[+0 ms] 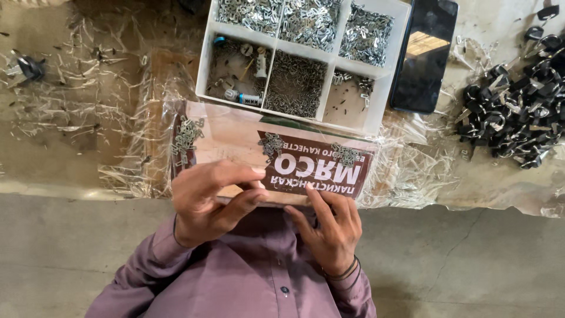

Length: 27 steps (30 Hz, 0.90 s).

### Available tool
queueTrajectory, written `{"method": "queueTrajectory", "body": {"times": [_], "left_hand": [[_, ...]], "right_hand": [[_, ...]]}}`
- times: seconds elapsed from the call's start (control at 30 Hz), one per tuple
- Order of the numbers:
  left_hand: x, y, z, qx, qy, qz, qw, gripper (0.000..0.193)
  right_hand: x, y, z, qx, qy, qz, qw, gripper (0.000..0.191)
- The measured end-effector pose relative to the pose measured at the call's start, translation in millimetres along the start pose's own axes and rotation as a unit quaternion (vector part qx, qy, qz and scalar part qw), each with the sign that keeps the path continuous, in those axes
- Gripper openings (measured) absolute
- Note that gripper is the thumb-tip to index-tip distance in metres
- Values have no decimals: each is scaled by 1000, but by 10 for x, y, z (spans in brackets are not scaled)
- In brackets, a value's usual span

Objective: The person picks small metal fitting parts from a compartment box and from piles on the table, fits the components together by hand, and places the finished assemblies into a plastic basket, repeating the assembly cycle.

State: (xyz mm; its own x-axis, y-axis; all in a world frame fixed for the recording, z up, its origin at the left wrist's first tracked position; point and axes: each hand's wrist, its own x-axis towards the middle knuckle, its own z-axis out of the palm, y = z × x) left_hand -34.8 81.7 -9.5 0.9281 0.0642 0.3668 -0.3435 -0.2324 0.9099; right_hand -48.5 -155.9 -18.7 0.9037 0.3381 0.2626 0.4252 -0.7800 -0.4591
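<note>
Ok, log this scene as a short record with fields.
left hand: left hand pinched at the near edge of the flat printed pack
right hand: right hand curled at the same edge; held item too small to tell
on the pack: three small heaps of metal bits
behind: white divided tray of metal parts
right: dark phone, pile of black-headed keys
</note>
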Motion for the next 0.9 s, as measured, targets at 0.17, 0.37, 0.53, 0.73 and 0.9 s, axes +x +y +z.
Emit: {"method": "queueTrajectory", "body": {"times": [0.17,0.37,0.53,0.73,0.9], "left_hand": [[27,5,38,10,-4,0,1000,24],[60,-17,17,25,3,8,1000,26],[103,-15,40,5,-9,-2,1000,24],[152,-16,34,2,10,-15,1000,25],[128,-83,-31,3,24,-45,999,26]], "right_hand": [[26,1,45,-8,-9,-11,1000,66],[101,8,61,-33,-23,-20,999,67],[229,43,58,-57,-71,-17,996,68],[217,39,38,-55,-57,-2,997,82],[128,102,33,0,3,20,1000,77]]}}
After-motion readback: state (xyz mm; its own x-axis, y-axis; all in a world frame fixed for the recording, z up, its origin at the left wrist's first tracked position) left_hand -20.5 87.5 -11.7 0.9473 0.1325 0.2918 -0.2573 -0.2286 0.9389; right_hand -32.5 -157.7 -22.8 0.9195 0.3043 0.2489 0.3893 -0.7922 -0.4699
